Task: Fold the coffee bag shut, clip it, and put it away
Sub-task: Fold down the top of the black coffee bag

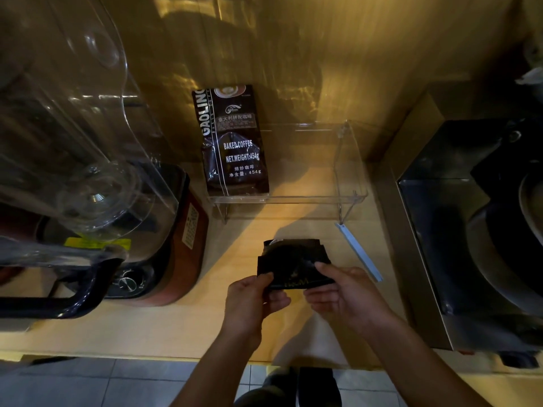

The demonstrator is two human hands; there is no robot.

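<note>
The folding step is in hand: both hands hold the small black coffee bag (293, 264) over the wooden counter (182, 327), near its front edge. The left hand (252, 301) pinches the near left part of the bag between thumb and fingers, and the right hand (343, 292) grasps the near right part, its thumb on top. The near edge of the bag looks already turned over (how many folds, I cannot tell, because the bag is dark). The pale blue clip (359, 251) lies on the counter just beside the bag, to its right, not touched by any hand. In my judgement the next move needs one hand to keep the fold pressed while the other reaches for the clip. Behind stands a clear acrylic rack (349, 160) holding another coffee bag (233, 142), probably the place for putting away.
</note>
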